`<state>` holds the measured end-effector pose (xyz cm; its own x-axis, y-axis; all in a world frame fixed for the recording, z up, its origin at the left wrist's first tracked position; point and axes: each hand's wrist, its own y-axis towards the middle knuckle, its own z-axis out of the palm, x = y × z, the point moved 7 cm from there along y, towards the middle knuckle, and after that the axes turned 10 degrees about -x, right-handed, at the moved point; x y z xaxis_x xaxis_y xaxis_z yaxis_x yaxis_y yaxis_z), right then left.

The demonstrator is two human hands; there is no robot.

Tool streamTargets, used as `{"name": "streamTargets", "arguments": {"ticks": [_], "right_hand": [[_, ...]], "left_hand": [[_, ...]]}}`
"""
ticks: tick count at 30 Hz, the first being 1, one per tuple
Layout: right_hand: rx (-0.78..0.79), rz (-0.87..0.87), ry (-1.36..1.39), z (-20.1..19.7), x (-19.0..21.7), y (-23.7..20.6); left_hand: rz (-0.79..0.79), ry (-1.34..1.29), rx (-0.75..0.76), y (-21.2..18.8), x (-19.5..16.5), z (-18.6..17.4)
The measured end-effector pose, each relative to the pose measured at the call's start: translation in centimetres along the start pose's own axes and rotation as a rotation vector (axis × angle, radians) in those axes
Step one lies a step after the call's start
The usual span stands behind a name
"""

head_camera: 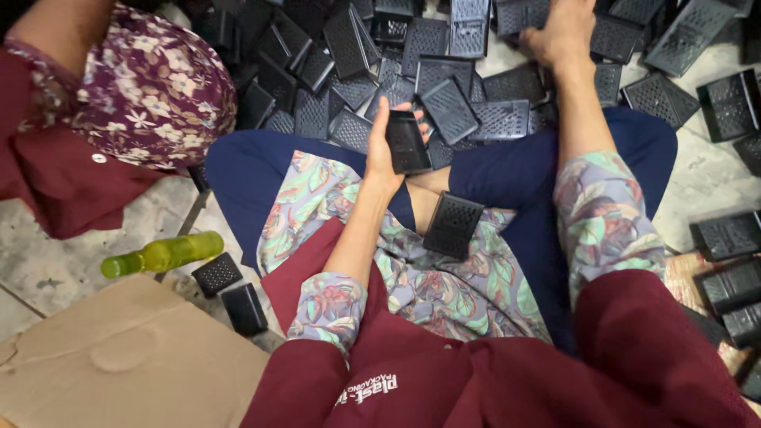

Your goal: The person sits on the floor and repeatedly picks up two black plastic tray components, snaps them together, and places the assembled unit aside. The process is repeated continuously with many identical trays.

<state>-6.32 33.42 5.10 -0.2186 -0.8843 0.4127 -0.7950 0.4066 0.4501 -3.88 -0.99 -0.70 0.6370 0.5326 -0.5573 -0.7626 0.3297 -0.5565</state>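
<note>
I sit cross-legged on the floor. My left hand [386, 143] grips a black rectangular plastic piece [407, 143] over my knees. My right hand [561, 32] reaches far forward into a heap of black perforated plastic pieces [444, 71], its fingers resting among them; whether it holds one I cannot tell. Another black perforated piece [453, 225] lies in my lap on the patterned cloth.
Another person in a floral garment [151, 87] sits at the left. A green bottle [162, 254] lies on the floor beside two black pieces [230, 289]. Flat cardboard [127, 364] covers the lower left. More black pieces [729, 269] lie at the right.
</note>
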Motion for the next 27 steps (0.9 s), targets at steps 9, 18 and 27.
{"name": "streamTargets", "arguments": {"ticks": [9, 18, 27], "right_hand": [[0.262, -0.002, 0.239, 3.8, 4.3, -1.9], [0.458, 0.144, -0.091, 4.5, 4.9, -3.0], [0.353, 0.214, -0.106, 5.3, 6.0, -6.2]], "left_hand": [[-0.005, 0.044, 0.006, -0.7, 0.0, 0.3], [0.015, 0.117, 0.027, -0.8, 0.0, 1.0], [0.031, 0.138, 0.028, -0.7, 0.2, 0.7]]}}
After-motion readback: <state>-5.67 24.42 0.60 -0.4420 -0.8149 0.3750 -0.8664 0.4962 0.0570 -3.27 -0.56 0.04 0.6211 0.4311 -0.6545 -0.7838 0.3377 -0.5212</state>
